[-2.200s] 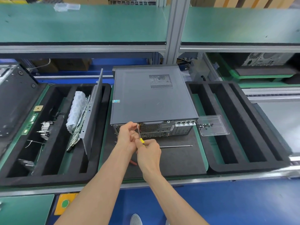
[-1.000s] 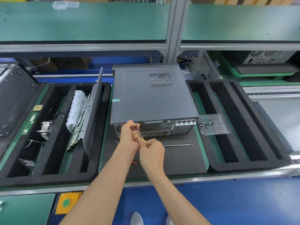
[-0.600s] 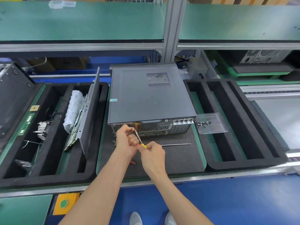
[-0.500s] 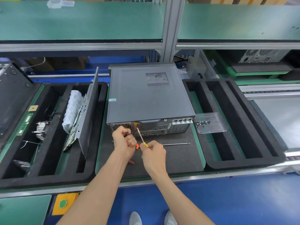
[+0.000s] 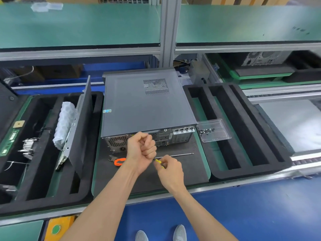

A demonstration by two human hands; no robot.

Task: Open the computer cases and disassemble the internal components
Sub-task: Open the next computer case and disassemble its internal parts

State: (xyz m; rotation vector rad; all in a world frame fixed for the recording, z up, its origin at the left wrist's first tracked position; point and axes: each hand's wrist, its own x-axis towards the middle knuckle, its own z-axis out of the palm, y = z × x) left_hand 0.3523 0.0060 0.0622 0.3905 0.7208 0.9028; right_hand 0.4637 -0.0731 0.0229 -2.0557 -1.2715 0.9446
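Green tabletop [image 5: 203, 164] is carrying a case [image 5: 147, 108] mid-frame; left hand [image 5: 141, 150] is curling into a fist, right hand [image 5: 171, 168] pinching a screwdriver [image 5: 159, 161].

There is only one view, and it comes from the camera on my head. It looks forward and steeply down over the workbench, so my own shoes [image 5: 179, 232] show at the bottom edge. My forearms reach up from the lower edge into the middle, with my left hand [image 5: 141, 150] and right hand [image 5: 169, 168] close to the lens. The computer case [image 5: 147, 106] sits dead centre, near enough to read its rear ports. The wide lens bends the green shelf [image 5: 78, 26] along the top and takes in the foam trays [image 5: 243, 129] at both sides.
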